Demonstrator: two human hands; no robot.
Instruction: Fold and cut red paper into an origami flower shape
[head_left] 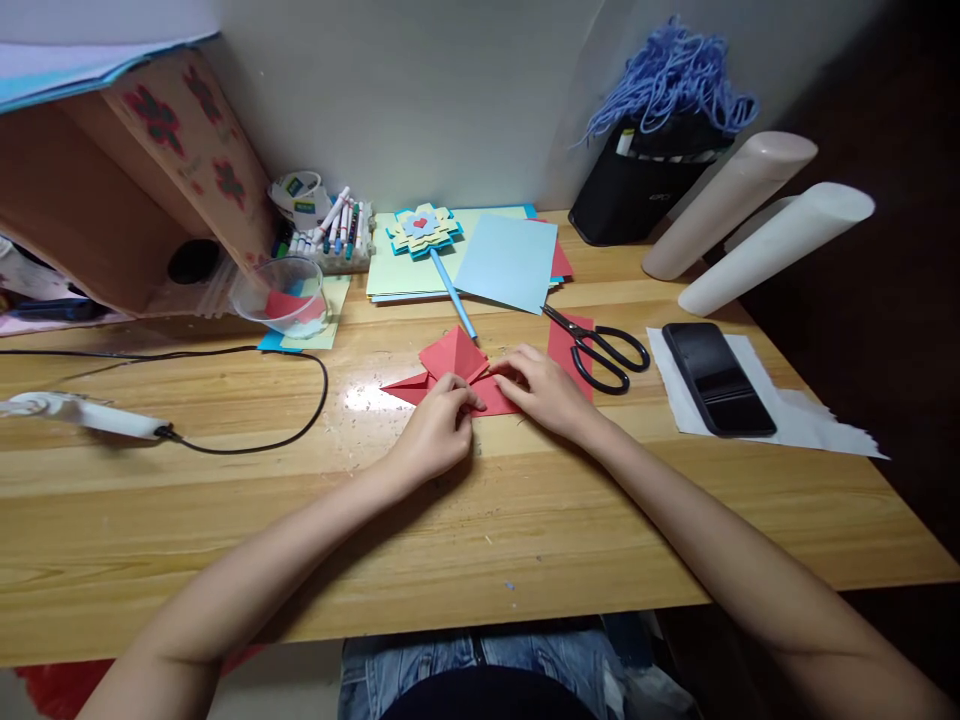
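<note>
A piece of folded red paper (453, 354) lies on the desk, with a square, creased flap at its upper part and a pointed fold sticking out to the left. My left hand (442, 425) is closed on its lower edge, fingers curled and thumb pressing the paper. At the paper's right side, my right hand (544, 390) has bent fingers pinching the fold beside the flap. Scissors with black handles (600, 352) lie just beyond my right hand, partly over a flat red sheet (566, 345). The undersides of the folds are hidden by my fingers.
A layered paper flower (422, 228) on a blue stick lies over coloured sheets (390, 270). Around these stand a plastic cup (279, 298), markers (341, 225), a cardboard box (180, 180), a black holder (619, 195) and white tubes (772, 250). A phone (716, 378) and a cable (262, 450) flank my hands.
</note>
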